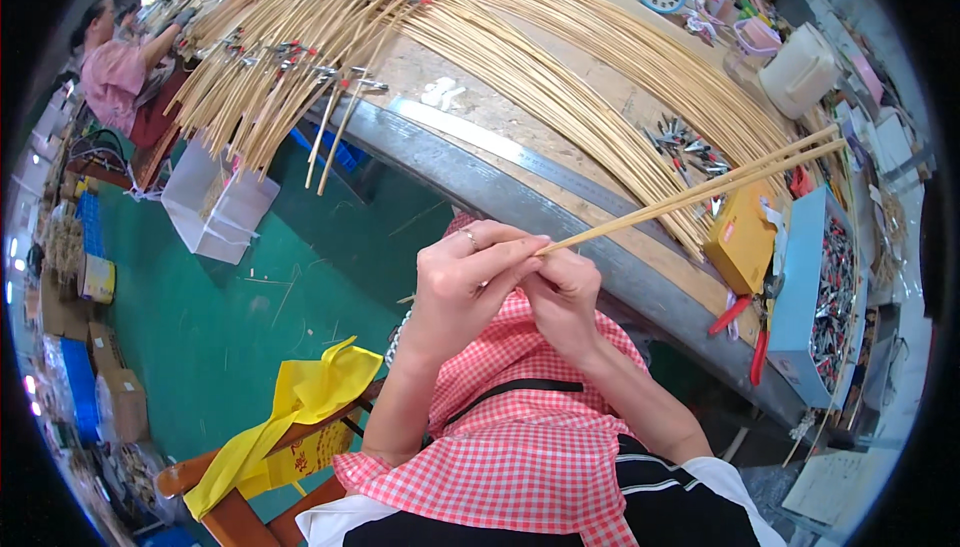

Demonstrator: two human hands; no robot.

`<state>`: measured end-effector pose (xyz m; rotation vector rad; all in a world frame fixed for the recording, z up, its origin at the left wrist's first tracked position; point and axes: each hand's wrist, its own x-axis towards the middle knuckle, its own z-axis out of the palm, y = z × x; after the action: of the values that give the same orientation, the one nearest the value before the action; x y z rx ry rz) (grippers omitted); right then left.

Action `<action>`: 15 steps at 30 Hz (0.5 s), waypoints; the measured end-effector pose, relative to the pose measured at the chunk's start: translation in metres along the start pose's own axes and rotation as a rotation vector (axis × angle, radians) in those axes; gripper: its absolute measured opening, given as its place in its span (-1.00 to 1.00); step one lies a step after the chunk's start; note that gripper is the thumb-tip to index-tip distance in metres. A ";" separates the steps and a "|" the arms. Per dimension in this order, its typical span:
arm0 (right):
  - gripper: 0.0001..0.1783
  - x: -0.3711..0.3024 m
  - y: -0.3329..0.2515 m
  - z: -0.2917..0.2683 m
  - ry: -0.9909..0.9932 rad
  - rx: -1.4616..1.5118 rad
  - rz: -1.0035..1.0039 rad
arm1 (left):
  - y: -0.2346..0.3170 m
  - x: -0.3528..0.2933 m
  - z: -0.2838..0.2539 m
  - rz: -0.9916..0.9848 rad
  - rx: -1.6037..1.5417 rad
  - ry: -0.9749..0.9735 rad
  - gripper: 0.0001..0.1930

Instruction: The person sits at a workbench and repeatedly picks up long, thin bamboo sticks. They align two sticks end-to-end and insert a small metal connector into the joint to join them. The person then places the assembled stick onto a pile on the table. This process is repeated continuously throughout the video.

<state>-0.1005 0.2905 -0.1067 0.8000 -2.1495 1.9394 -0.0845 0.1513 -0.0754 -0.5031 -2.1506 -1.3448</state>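
Two long, thin, pale wooden sticks (690, 195) are pinched together at their near ends, in front of my chest. My left hand (465, 282) closes its thumb and fingers on the tips. Against it, my right hand (565, 292) grips the same ends, fingers curled. The sticks slant up to the right over the workbench and part slightly toward their far ends. Under them lies a row of similar sticks (560, 87), with another sheaf (650, 42) behind. My palms hide how the ends meet.
A steel ruler (490, 145) lies along the bench edge (450, 177). Clamped sticks (270, 77) overhang at left. Small clips (690, 152), a yellow box (742, 237), red-handled pliers (760, 342) and a blue bin of clips (800, 297) sit right. A yellow-draped chair (290, 427) stands lower left; a co-worker (120, 77) sits beyond.
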 end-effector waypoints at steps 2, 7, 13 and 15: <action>-0.87 0.001 -0.002 0.001 -0.039 -0.063 -0.038 | -0.001 -0.002 -0.006 0.005 0.016 -0.001 -0.78; -0.86 0.019 -0.018 -0.017 -0.226 -0.405 -0.078 | -0.004 -0.002 -0.016 0.050 0.099 0.003 -0.85; -0.91 0.023 -0.052 -0.049 0.214 0.042 0.092 | -0.002 -0.006 -0.018 0.028 0.103 -0.069 -0.89; -0.89 0.023 -0.051 -0.061 0.126 0.087 -0.004 | -0.001 -0.006 -0.012 0.042 0.042 -0.084 -0.89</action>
<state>-0.1110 0.3401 -0.0413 0.6748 -2.0033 2.0354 -0.0775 0.1393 -0.0759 -0.5947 -2.2187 -1.2740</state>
